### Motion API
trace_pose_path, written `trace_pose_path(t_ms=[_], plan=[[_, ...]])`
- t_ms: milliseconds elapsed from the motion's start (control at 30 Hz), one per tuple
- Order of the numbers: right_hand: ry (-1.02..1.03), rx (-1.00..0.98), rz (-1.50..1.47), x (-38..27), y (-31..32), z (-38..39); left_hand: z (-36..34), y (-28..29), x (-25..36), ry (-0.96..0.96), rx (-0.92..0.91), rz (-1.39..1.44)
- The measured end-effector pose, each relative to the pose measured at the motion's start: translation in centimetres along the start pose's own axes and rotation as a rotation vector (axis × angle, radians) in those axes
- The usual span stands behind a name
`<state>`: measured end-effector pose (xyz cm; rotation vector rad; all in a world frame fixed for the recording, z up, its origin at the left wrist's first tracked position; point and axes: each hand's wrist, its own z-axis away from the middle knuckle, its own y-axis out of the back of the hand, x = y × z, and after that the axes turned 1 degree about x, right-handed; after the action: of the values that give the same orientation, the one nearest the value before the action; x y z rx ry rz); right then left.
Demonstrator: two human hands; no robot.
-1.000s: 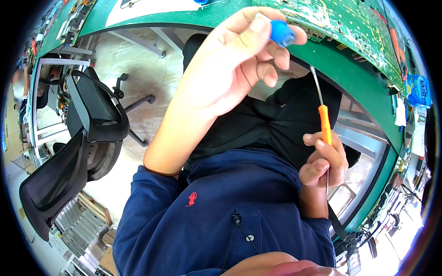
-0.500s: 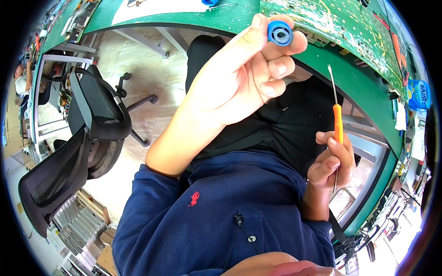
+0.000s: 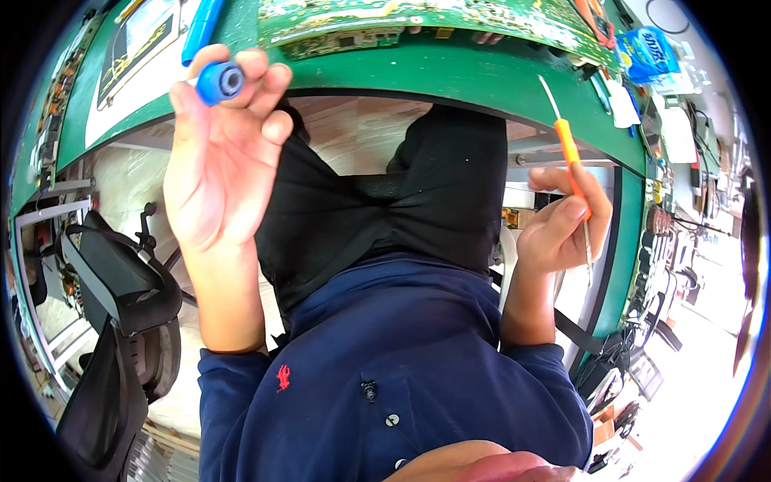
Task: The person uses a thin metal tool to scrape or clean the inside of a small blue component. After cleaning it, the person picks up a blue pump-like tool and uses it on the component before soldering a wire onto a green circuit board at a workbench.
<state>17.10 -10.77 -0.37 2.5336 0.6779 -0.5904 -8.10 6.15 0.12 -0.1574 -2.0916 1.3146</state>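
My left hand (image 3: 221,161) is raised over the left part of the green table's front edge, palm up. Thumb and fingers pinch a small blue round cap (image 3: 217,83); its hollow end shows a dark opening with a pale ring inside. At the right, my right hand (image 3: 566,221) grips a slim tool with an orange handle (image 3: 567,143), likely a screwdriver. Its thin metal shaft points up toward the table, and a second thin metal end sticks out below the hand. The tool and the cap are well apart.
On the green table (image 3: 474,80) lie a large circuit board (image 3: 361,20), a blue tube (image 3: 202,30) and a white sheet (image 3: 120,100). A blue packet (image 3: 645,56) is at the far right. A black office chair (image 3: 132,281) stands to the left.
My left hand has moved left with the blue cap, from near the circuit board to near the blue tube. The view has shifted; the right hand still holds the orange tool, now more tilted.
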Motion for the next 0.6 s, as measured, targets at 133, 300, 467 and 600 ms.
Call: trace_pose_path(t_ms=[133,300,467,600], plan=[[-0.091,0.226,0.118,1.9,2.0,-0.6,0.1,-0.5,-0.3,-0.117,0.099,-0.138],[-0.217,0.251,0.263,4.6,4.8,-1.7,-0.7,-0.3,0.4,-0.088,-0.159,-0.238],[-0.245,0.059,0.409,6.9,5.6,-2.1,0.5,-1.1,-0.5,-0.138,0.111,-0.323],[-0.120,-0.127,0.727,8.1,5.6,-2.6,0.4,-1.1,-0.1,-0.152,0.075,-0.321]])
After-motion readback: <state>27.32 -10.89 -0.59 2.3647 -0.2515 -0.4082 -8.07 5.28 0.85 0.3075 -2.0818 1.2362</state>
